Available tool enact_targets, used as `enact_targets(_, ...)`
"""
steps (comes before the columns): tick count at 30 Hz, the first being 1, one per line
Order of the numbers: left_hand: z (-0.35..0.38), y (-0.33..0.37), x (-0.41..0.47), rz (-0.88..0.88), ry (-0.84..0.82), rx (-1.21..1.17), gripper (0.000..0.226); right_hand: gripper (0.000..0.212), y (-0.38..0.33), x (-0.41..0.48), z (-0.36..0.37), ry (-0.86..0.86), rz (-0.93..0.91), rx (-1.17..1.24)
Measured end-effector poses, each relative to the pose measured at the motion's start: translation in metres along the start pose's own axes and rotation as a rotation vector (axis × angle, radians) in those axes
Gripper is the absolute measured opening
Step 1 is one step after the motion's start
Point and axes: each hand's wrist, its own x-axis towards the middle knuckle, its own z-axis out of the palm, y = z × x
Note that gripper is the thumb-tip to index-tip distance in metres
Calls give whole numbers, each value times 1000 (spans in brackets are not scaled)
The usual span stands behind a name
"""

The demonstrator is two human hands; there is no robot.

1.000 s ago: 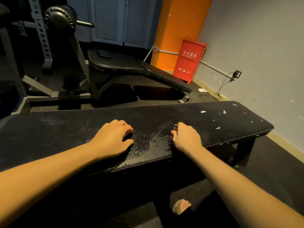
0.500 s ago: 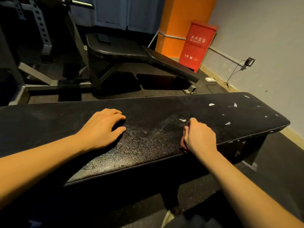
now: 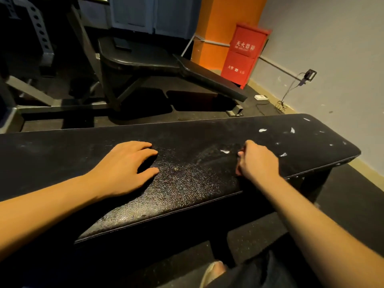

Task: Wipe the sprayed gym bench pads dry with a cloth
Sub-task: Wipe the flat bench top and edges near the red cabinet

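Nearest, at the bottom edge, a bare-toed foot (image 3: pixel 214 271) stands on the dark speckled rubber floor (image 3: pixel 249 238). Above it the long black textured vinyl bench pad (image 3: pixel 62 154) lies straight across the view. Its long axis runs left to right, and its rounded right end points toward the grey wall (image 3: pixel 332 48).

The left hand (image 3: pixel 124 165) rests palm-down on the pad left of centre, its fingers (image 3: pixel 143 145) spread, lightly arched and holding nothing. I judge it is there to brace the body while the other arm works. The right hand (image 3: pixel 258 161) sits knuckles-up near the pad's front edge, well apart from the left, with its fingers (image 3: pixel 241 153) curled under. The cloth is not plainly visible. It may be bunched beneath that palm, but I cannot tell whether the fingers have hold of anything.

Between the two hands, reaching down to the front edge, a wet sheen (image 3: pixel 182 183) glistens on the grain, so that stretch looks not yet dry. White flecks (image 3: pixel 262 130) dot the pad's right end beyond the right hand.

Farther back stands a second black padded incline bench (image 3: pixel 158 59) on a steel frame, its backrest sloping down to the right. Behind it, an orange pillar (image 3: pixel 224 21) and a red fire-extinguisher cabinet (image 3: pixel 246 53) stand against the wall.
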Motion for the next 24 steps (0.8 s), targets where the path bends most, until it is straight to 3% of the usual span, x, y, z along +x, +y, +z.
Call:
enact_targets(3, 2, 17, 13, 38, 26, 8, 71, 20, -51, -43, 6, -12, -207, 31)
enact_targets(6, 10, 33, 28, 65, 13, 8, 76, 25, -84, -82, 6, -117, -469, 36)
enact_targets(9, 17, 44, 36, 83, -7, 8, 86, 39, -35, -44, 8, -100, -303, -27)
enact_targets(12, 21, 56, 44, 73, -16, 11, 92, 29, 48, 11, 5, -39, -6, -156)
enact_targets(14, 25, 63, 52, 62, -24, 13, 96, 28, 78, 25, 2, 5, 94, -188)
enact_targets(17, 34, 69, 72, 27, 2, -1, 93, 24, 41, 4, 3, 38, 8, -102)
enact_targets(21, 52, 75, 94, -11, 40, 40, 65, 29, -26, -53, 11, -116, -350, -13)
enact_targets(24, 58, 76, 92, -22, 52, 74, 68, 40, 23, -12, 8, -89, -167, -68)
